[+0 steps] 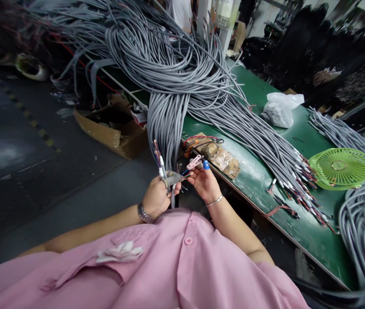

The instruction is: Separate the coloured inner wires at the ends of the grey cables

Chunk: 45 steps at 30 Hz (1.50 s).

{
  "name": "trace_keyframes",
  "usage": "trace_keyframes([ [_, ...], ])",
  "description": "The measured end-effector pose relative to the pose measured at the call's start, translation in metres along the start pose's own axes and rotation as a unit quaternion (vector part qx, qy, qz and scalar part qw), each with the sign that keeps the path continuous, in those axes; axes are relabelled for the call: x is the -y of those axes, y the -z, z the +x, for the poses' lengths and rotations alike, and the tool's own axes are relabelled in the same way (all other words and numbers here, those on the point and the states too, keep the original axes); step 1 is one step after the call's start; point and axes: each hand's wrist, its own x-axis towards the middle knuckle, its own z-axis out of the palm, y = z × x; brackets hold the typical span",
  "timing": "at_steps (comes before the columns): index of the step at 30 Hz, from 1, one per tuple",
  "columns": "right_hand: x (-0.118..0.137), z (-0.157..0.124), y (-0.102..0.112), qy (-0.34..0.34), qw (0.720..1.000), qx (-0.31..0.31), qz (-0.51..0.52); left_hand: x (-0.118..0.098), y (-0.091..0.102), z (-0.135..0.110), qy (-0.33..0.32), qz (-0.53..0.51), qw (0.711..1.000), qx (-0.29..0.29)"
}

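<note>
The cables [156, 68] are plain grey, the thin wires [187, 175] red, green and blue. The clip [194, 162] is pale pink, the finger cover [206, 165] bright blue. A plain pink shirt [150, 274] bears a whitish flower [121, 252]. The table [250, 90] is deep green, the round grille [342, 166] lime green, the plastic bag [284, 109] cloudy white, the cardboard box [97, 128] brown. A striped line [33, 123] in black and yellow marks the dark grey floor [15, 184].

Grey cables [167, 124] are looking smooth, plastic. Green tabletop [253, 185], right, is gleaming; near pink shirt [208, 266] is showing matt cloth.
</note>
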Motion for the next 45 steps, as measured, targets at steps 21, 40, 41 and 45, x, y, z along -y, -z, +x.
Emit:
trace_keyframes([
  [21, 0.004, -0.024, -0.022, 0.023, 0.937, 0.035, -0.348, 0.008, 0.015, -0.004, -0.049, 0.094, 0.993, 0.057],
  [40, 0.008, -0.033, -0.006, -0.037, 0.965, -0.014, -0.26, 0.007, 0.02, 0.0, -0.007, 0.098, 0.991, 0.087],
  [41, 0.006, -0.033, -0.008, -0.039, 0.956, -0.009, -0.29, 0.007, 0.02, 0.0, -0.01, 0.1, 0.991, 0.092],
  [45, -0.002, -0.033, -0.012, 0.007, 0.941, 0.0, -0.339, 0.006, 0.017, -0.001, -0.007, 0.091, 0.992, 0.092],
])
